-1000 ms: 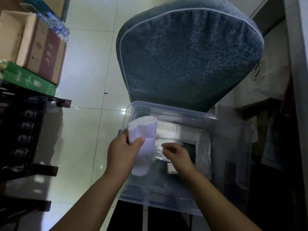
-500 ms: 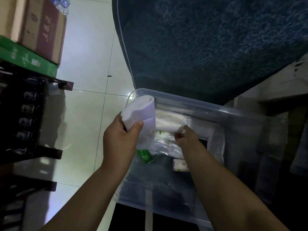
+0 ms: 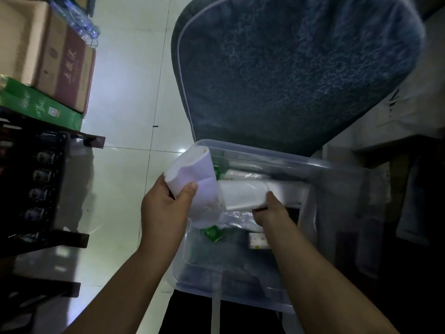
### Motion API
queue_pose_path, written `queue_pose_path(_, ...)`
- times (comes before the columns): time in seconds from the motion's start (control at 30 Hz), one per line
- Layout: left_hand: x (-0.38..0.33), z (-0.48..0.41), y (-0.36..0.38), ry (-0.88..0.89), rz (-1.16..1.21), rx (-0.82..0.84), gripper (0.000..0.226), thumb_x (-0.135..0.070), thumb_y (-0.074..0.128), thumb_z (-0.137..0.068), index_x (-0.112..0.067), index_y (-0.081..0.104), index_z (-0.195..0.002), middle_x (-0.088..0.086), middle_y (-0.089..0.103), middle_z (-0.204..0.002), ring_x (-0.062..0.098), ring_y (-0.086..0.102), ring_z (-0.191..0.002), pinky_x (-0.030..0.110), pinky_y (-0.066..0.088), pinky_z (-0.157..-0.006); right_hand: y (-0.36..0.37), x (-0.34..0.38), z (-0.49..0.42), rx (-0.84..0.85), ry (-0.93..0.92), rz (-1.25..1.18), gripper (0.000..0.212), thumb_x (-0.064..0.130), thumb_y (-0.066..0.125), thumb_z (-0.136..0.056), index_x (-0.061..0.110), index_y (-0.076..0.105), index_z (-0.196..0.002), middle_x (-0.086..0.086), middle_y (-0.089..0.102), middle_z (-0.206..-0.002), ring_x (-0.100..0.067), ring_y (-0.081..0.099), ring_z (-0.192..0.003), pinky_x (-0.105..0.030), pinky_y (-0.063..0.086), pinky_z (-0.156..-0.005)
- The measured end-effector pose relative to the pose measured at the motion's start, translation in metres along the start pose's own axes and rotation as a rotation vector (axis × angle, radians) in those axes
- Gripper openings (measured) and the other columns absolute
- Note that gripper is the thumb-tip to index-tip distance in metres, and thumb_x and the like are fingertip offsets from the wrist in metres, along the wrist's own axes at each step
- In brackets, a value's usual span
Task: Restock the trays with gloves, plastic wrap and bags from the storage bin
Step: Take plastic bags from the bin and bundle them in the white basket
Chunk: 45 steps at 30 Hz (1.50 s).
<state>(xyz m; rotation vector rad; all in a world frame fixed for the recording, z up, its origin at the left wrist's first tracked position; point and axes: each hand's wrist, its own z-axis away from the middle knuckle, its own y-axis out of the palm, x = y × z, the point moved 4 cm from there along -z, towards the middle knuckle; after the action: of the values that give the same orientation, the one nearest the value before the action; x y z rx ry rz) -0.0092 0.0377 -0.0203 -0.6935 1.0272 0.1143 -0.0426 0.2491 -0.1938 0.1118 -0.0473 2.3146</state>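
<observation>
Storeroom or stock area. Landmark: clear plastic storage bin [image 3: 289, 158]. Left of bin: pale glossy floor tiles [image 3: 127, 92], stacked brown cardboard cartons [image 3: 43, 49] over a flat green box [image 3: 41, 109], and dark crates of bottles [image 3: 36, 179]. Behind bin: blue patterned upholstered chair back [image 3: 289, 68].
</observation>
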Motion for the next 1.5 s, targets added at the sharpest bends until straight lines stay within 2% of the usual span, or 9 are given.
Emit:
queue_pose_path(0.13, -0.016, 0.01, -0.022, 0.035, -0.007, 0.037, 0.011, -0.027, 0.065, -0.084, -0.028, 0.058, -0.093, -0.014, 0.063, -0.083, 0.002, 0.059, -0.079, 0.021, 0.043, -0.057, -0.019, -0.01, 0.051, 0.041, 0.003, -0.023, 0.012, 0.017, 0.063, -0.089, 0.006, 0.056, -0.087, -0.011, 0.063, -0.094, -0.028, 0.056, -0.09, -0.055, 0.045, -0.078)
queue_pose_path(0.27, -0.033, 0.024, -0.046, 0.097, 0.004, 0.068, 0.009, -0.028, 0.065, -0.083, -0.033, 0.057, -0.086, -0.016, 0.063, -0.082, 0.003, 0.06, -0.078, 0.024, 0.046, -0.061, -0.045, -0.017, 0.094, 0.091, -0.181, 0.092, 0.012, 0.014, 0.057, -0.092, 0.008, 0.054, -0.102, -0.011, 0.065, -0.078, -0.023, 0.062, -0.067, -0.041, 0.051, -0.056)
queue_pose_path(0.47, -0.062, 0.045, -0.075, 0.206, 0.05, 0.116, 0.009, -0.028, 0.064, -0.083, -0.031, 0.057, -0.088, -0.017, 0.06, -0.079, 0.008, 0.06, -0.077, 0.025, 0.046, -0.06, -0.08, -0.024, 0.162, 0.136, -0.541, 0.188, 0.034, 0.005, 0.059, -0.088, 0.011, 0.052, -0.121, -0.013, 0.061, -0.11, -0.027, 0.059, -0.088, -0.048, 0.049, -0.085)
queue_pose_path(0.6, -0.093, 0.06, -0.079, 0.304, 0.046, 0.175, 0.009, -0.028, 0.063, -0.084, -0.026, 0.056, -0.088, -0.01, 0.06, -0.076, 0.016, 0.058, -0.074, 0.025, 0.042, -0.057, -0.103, -0.024, 0.223, 0.165, -0.781, 0.321, 0.03, 0.012, 0.066, -0.083, 0.015, 0.06, -0.112, -0.013, 0.067, -0.106, -0.029, 0.062, -0.092, -0.037, 0.051, -0.066)
queue_pose_path(0.73, -0.128, 0.083, -0.074, 0.368, 0.092, 0.283, 0.008, -0.027, 0.065, -0.082, -0.021, 0.059, -0.083, -0.002, 0.063, -0.075, 0.018, 0.059, -0.072, 0.032, 0.046, -0.062, -0.123, -0.026, 0.286, 0.267, -0.928, 0.35, 0.021, 0.029, 0.074, -0.073, 0.023, 0.071, -0.092, -0.007, 0.073, -0.095, -0.027, 0.063, -0.094, -0.041, 0.051, -0.078)
queue_pose_path(0.87, -0.164, 0.111, -0.065, 0.452, 0.168, 0.407, 0.012, -0.026, 0.067, -0.082, -0.016, 0.062, -0.079, -0.003, 0.064, -0.071, 0.01, 0.059, -0.066, 0.027, 0.046, -0.055, -0.141, -0.032, 0.34, 0.306, -0.974, 0.384, 0.039, 0.042, 0.073, -0.061, 0.022, 0.07, -0.094, -0.01, 0.07, -0.1, -0.03, 0.062, -0.095, -0.049, 0.05, -0.086)
queue_pose_path(1.1, -0.194, 0.163, -0.032, 0.398, 0.334, 0.642, 0.014, -0.029, 0.07, -0.079, -0.02, 0.065, -0.069, -0.004, 0.068, -0.062, 0.004, 0.062, -0.053, 0.026, 0.047, -0.05, -0.174, -0.044, 0.391, 0.374, -1.03, 0.317, 0.033, 0.017, 0.059, -0.08, 0.002, 0.06, -0.108, -0.006, 0.069, -0.086, -0.014, 0.064, -0.075, -0.025, 0.054, -0.067)
queue_pose_path(1.27, -0.194, 0.204, -0.005, 0.336, 0.334, 0.828, 0.022, -0.042, 0.063, -0.082, -0.023, 0.066, -0.071, -0.005, 0.071, -0.063, 0.008, 0.066, -0.058, 0.03, 0.05, -0.056, -0.217, -0.051, 0.397, 0.249, -1.065, 0.223, 0.041, 0.035, 0.066, -0.072, 0.012, 0.065, -0.107, -0.016, 0.069, -0.105, -0.03, 0.064, -0.095, -0.045, 0.052, -0.086)
queue_pose_path(1.5, -0.148, 0.31, 0.032, 0.294, 0.303, 1.294, 0.019, -0.026, 0.058, -0.09, -0.027, 0.061, -0.108, -0.006, 0.074, -0.096, 0.011, 0.07, -0.088, 0.031, 0.057, -0.074, -0.299, -0.049, 0.398, 0.112, -1.076, -0.137, 0.024, 0.02, 0.059, -0.088, 0.006, 0.065, -0.107, -0.021, 0.07, -0.104, -0.036, 0.066, -0.094, -0.046, 0.054, -0.087)
